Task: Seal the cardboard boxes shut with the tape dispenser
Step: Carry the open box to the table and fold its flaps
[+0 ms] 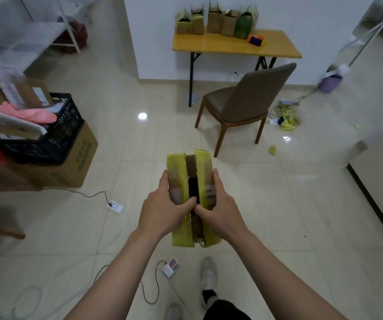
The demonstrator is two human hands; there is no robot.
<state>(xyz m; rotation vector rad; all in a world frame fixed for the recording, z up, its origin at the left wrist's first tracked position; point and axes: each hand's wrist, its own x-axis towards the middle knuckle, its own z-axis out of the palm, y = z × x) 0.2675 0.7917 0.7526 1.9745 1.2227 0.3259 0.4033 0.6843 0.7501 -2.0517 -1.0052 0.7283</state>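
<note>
I hold a small cardboard box [203, 167] with yellow tape on its top flaps in the air in front of me. A dark gap runs between the two flaps. My left hand [162, 204] grips its left side with the thumb on the left flap. My right hand [218, 204] grips the right side, thumb on the right flap by a white label. The two thumbs meet at the gap. An orange and blue tape dispenser [256, 40] sits on the yellow table [227, 46] by the far wall, beside several open boxes [216, 21].
A brown chair [243, 105] stands before the table. At left a black crate [47, 135] rests on a large cardboard box [75, 162]. Power strips [114, 206] and cables lie on the tiled floor near my feet [209, 280]. A cabinet edge [377, 181] is at right.
</note>
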